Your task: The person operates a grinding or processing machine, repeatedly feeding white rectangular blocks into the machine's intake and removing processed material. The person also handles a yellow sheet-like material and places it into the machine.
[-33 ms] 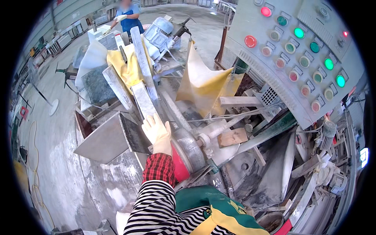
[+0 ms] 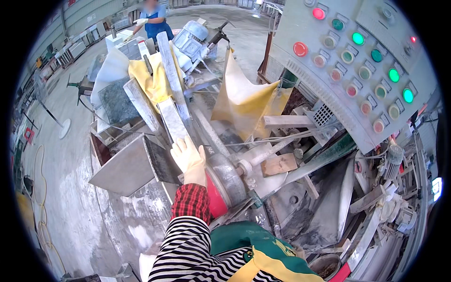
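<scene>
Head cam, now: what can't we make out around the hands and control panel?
- Head view: right hand, out of frame.
- Head view: palm of the cream-gloved left hand, hidden by the hand itself.
- Head view: near end of the long pale strip, hidden by that hand.
- Head view: labels on the grey control panel, too small.

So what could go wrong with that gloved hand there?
Maybe two things. The left hand has its fingers at the near end of the pale strip, so if the strip slid, fingers could get pinched. Also, the red checked cuff is right beside the red-sided round part; if that part turns, and I can't tell whether it does, the cloth might catch.
</scene>
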